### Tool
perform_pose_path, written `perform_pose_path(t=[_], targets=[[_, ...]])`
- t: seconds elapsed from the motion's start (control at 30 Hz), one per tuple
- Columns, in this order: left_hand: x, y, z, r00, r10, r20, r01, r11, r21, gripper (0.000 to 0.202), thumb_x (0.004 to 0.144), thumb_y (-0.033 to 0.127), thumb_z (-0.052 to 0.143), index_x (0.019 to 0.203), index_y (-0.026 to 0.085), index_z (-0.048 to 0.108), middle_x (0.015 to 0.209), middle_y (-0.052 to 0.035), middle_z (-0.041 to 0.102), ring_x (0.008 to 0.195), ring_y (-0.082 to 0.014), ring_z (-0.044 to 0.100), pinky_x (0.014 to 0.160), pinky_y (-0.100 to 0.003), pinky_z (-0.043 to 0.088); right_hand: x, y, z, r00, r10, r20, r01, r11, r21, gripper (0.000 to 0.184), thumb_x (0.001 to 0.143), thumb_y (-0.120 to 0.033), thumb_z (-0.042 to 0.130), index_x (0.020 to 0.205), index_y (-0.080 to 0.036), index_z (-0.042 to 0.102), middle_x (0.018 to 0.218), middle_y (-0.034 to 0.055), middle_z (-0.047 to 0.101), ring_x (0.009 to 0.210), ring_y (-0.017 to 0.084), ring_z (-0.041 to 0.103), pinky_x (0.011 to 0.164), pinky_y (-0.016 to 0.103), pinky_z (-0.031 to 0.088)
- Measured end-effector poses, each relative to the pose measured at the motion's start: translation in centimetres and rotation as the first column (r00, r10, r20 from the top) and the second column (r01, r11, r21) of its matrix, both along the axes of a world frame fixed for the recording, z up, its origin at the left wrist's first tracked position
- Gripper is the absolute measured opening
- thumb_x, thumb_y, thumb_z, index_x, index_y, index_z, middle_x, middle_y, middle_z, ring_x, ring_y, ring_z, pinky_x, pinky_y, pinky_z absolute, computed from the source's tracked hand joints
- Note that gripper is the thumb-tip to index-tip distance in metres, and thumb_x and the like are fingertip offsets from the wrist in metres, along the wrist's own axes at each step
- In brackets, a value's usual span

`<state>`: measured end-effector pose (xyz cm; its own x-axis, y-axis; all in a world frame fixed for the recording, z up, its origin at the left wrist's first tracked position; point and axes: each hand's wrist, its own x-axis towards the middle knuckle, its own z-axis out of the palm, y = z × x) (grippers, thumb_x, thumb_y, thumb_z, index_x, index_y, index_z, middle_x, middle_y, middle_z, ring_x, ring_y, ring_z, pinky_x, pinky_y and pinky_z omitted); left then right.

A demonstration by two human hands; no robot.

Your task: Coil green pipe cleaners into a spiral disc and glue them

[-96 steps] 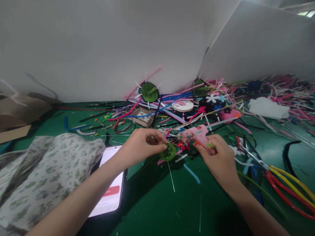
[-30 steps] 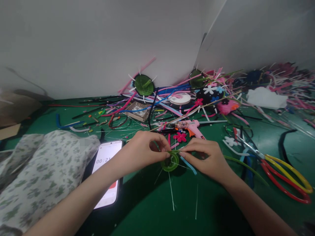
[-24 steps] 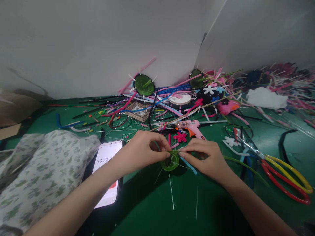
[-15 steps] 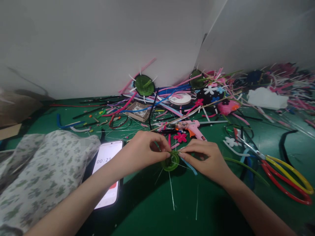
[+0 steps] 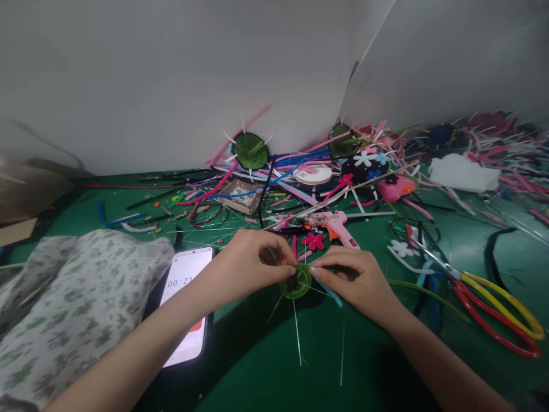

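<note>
Carefully, I hold the green ring (image 5: pixel 295 293) between both hands, nearer me than the pink glue gun (image 5: pixel 341 225) and left of it. My left hand (image 5: pixel 251 262) pinches its far rim, thumb against finger; my right hand (image 5: pixel 360 281) is closed just as narrowly at the rim's right side, though whether on the ring's wall or on a loose end of it is too small to tell. I judge it nearly weightless, more grippy than slippery, and soft enough to squash out of round, so the rim is the place to take it, lightly, with fingertips. It looks coiled, with a dark hollow middle. Thin glossy strands (image 5: pixel 297 337), probably set glue, trail from it and would likely snap or snag. Just this side of the glue gun lies a soft-looking red flower (image 5: pixel 314 241) with rounded petals; to the gun's right, nearer me, scissors (image 5: pixel 456 276) with metal blades and smooth red and yellow handles.
</note>
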<state>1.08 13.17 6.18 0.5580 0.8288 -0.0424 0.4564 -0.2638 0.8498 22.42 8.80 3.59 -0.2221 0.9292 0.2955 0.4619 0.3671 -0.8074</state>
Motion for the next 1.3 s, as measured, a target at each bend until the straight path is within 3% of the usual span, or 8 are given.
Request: perform_pose_path(t=[0.2,0.6,0.87,1.3], targets=[[0.1,-0.1,0.3,1.0,-0.005,-0.001,0.005,1.0,0.022,0.004,0.075,0.025,0.068,0.075,0.022,0.07,0.073,0.0034,0.071,0.068,-0.0107,0.067,0.061,-0.019,0.05,-0.2,-0.2,0.1,0.999,-0.004,-0.05,0.002,0.999,-0.042,0.009,0.081,-0.024,0.066,0.075,-0.021,0.072,0.07,-0.0008,0.068,0.065,0.011,0.062,0.058,0.022,0.046],[0.4,-0.4,0.0,0.999,0.014,-0.041,-0.008,0.988,0.152,0.003,0.073,0.021,0.067,0.074,0.02,0.069,0.075,0.0023,0.069,0.066,-0.0113,0.065,0.062,-0.021,0.05,0.0,-0.1,-0.2,0.999,-0.017,0.032,0.021,0.991,-0.129,0.009,0.08,-0.031,0.069,0.077,-0.024,0.075,0.075,-0.0005,0.073,0.07,0.014,0.067,0.065,0.025,0.051],[1.0,-0.6,-0.2,0.997,0.034,-0.071,-0.017,0.976,0.216,0.006,0.074,0.02,0.065,0.076,0.021,0.07,0.075,0.0011,0.069,0.065,-0.0125,0.065,0.06,-0.022,0.049,-0.2,-0.2,-0.3,0.993,-0.047,0.107,0.053,0.997,-0.055,0.009,0.081,-0.028,0.067,0.078,-0.025,0.075,0.074,-0.0003,0.073,0.068,0.016,0.067,0.063,0.028,0.052],[1.2,-0.6,-0.3,1.0,0.028,-0.008,-0.025,0.965,0.259,0.004,0.075,0.019,0.068,0.078,0.021,0.071,0.076,0.0019,0.069,0.066,-0.0107,0.065,0.06,-0.019,0.049,-0.2,-0.3,-0.2,0.996,-0.079,0.05,0.076,0.995,0.061,0.008,0.08,-0.023,0.067,0.077,-0.023,0.074,0.074,0.0003,0.073,0.069,0.016,0.068,0.064,0.03,0.054]])
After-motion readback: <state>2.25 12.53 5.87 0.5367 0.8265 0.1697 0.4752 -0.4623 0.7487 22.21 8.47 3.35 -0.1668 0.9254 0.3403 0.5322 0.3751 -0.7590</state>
